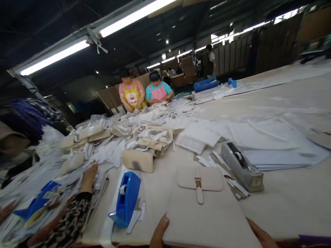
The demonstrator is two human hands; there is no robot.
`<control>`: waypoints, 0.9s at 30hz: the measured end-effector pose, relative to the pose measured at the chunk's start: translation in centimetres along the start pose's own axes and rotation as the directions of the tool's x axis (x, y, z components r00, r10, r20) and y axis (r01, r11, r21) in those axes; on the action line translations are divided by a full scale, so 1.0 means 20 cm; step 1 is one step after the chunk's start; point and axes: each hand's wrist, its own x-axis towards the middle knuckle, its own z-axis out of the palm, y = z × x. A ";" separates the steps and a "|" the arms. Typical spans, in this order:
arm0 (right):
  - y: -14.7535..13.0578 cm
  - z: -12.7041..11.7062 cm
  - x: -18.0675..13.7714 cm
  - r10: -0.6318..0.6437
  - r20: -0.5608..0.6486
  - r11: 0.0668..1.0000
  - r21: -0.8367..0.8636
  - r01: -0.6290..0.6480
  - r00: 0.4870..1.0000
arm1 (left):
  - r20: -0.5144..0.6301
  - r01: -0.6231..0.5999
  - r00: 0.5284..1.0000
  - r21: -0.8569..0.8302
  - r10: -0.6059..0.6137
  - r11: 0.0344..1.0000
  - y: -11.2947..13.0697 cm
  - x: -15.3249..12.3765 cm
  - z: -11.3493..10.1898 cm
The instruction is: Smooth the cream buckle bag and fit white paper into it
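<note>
A cream handbag with a small buckled flap pocket lies tilted at the table's front edge. My left hand grips its left side, thumb along the edge. At the opposite side my right hand holds the bag's right edge; most of its fingers are hidden beneath. Left of the bag stands a blue tape dispenser, with white paper strips beside it. A grey tape dispenser sits just beyond the bag's right corner, over more strips.
A co-worker's patterned sleeve and hand reach in from the left, near another blue tape dispenser. Several cream bags and white sheets cover the table. Two people in aprons stand at the far side.
</note>
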 end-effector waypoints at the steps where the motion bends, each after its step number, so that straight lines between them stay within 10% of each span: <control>1: 0.00 -0.04 0.03 0.020 -0.022 0.999 -0.025 -0.021 1.000 | -0.007 0.022 1.000 0.018 -0.022 1.000 -0.02 -0.01 0.00; 6: -0.10 -0.17 0.10 0.125 -0.096 0.980 -0.143 -0.138 0.987 | -0.023 0.022 1.000 0.153 -0.019 0.988 -0.08 -0.08 0.04; 20: -0.17 -0.14 0.12 0.033 0.159 0.968 -0.251 0.008 0.987 | 0.058 -0.061 0.997 0.330 0.044 0.942 -0.16 -0.13 0.03; 27: -0.15 -0.14 0.09 -0.012 0.177 0.954 -0.293 0.065 0.984 | 0.058 -0.210 0.955 0.823 0.290 0.528 -0.09 -0.12 -0.03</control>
